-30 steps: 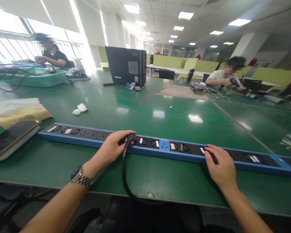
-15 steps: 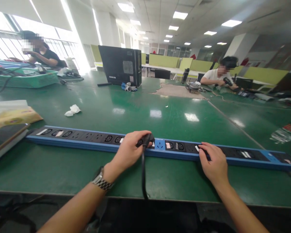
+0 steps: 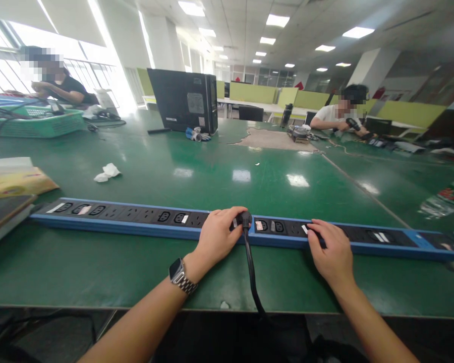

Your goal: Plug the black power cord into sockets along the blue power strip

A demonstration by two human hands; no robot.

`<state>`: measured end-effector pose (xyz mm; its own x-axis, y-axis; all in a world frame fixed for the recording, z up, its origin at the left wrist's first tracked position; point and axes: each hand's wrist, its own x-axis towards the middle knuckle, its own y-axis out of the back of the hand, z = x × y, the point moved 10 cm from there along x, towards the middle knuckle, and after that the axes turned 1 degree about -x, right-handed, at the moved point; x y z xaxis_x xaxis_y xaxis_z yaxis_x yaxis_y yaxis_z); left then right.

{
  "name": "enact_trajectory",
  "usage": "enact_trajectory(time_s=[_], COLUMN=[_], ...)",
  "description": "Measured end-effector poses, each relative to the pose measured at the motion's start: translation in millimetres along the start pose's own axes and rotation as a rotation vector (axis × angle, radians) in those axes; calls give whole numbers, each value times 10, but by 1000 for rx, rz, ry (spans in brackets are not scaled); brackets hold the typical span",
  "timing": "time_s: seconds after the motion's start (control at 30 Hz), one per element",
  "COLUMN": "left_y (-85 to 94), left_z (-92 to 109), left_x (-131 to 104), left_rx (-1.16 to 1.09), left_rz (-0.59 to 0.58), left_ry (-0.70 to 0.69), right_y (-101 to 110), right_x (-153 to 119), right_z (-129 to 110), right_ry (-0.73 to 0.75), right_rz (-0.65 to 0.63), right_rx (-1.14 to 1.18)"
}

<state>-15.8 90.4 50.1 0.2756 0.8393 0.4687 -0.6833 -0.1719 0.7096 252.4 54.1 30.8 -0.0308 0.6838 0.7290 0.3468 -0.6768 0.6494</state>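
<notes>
A long blue and black power strip (image 3: 136,228) lies across the table in front of me, with rows of sockets on its top. My left hand (image 3: 220,233), a watch (image 3: 182,275) on its wrist, grips a black power plug (image 3: 245,220) over the blue socket section near the strip's middle. Whether the plug's pins sit in the socket is hidden. From the plug a thick black cable (image 3: 251,275) runs down past the table edge. My right hand (image 3: 331,247) is closed around the strip farther right, thumb on the near side and fingers on top, beside a small white label.
A computer tower (image 3: 181,101) stands at the back with gloves (image 3: 197,134) beside it. Crumpled tissue (image 3: 108,172) and a yellow packet (image 3: 22,179) lie left, near a green basket (image 3: 49,126). A plastic bottle (image 3: 444,199) lies right. Two people sit across the table.
My left hand has moved right along the strip with the plug, from beside the blue socket section to over it. The cable swung right. My right hand stays on the strip.
</notes>
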Motion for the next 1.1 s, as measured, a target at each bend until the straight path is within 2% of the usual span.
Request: enact_trajectory(time_s=[0.3,0.4,0.5,0.57,0.6,0.67,0.73,0.8,0.87,0.93,1.0,1.1], left_y=[-41,59,157,77,-6,-177,-307,-373,-386,-385,-411,-451], left_z=[50,16,124,370,526,790,913,850,641,430,343,375], left_x=[-7,4,51,113,149,205,230,230,210,172,132,106], left_rx=[65,-64,-254,-250,-213,-150,-118,-54,69,181,231,251], left_rz=[-83,1,153,154,121,58,4,-33,-52,-73,-108,-133], left_ry=[-43,-6,18,-38,-86,-178,-242,-246,-185,-122,-124,-165], right_y=[-8,23,122,100,71,57,80,72,-30,-147,-192,-146], right_x=[-6,35,117,203,254,342,431,504,518,504,511,567], right_z=[25,88,96,-123,-309,-613,-648,-465,-258,-147,-145,-252], right_ry=[-28,-120,-352,-434,-411,-316,-274,-299,-316,-290,-231,-114], right_rz=[-9,-4,2,-140,-261,-454,-508,-507,-572,-644,-649,-565], right_rx=[32,136,394,565,600,520,351,215,153,145,125,-12])
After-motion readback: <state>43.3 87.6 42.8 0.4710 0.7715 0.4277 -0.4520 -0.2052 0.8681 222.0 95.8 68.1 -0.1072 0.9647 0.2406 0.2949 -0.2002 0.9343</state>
